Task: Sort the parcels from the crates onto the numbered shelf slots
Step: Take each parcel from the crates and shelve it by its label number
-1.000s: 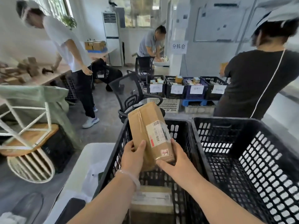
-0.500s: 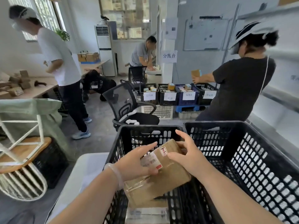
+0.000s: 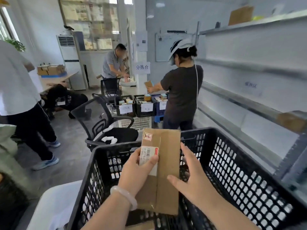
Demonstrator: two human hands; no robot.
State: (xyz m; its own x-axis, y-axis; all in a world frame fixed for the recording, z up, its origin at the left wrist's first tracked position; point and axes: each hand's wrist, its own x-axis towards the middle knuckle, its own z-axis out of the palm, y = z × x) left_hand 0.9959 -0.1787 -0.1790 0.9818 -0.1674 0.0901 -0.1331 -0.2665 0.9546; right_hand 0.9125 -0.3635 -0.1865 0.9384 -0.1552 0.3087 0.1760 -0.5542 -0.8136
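The left hand [image 3: 137,170] is gripping the parcel [image 3: 167,171], thumb pinching down on its label and fingers [image 3: 132,159] wrapping behind. The right hand [image 3: 194,178] is bracing the other long edge, fingers [image 3: 184,150] spread and nearly straight. The parcel is standing upright, clear above where the two crates [image 3: 240,171] meet. It's a flat cardboard box, looking stiff and light, with a possibly slick taped seam, so the long edges are the hold. The shelf [image 3: 249,103] is running along the right with open room above the crate rim, but a person [image 3: 181,90] is standing ahead and a chair [image 3: 103,120] is crowding the left.
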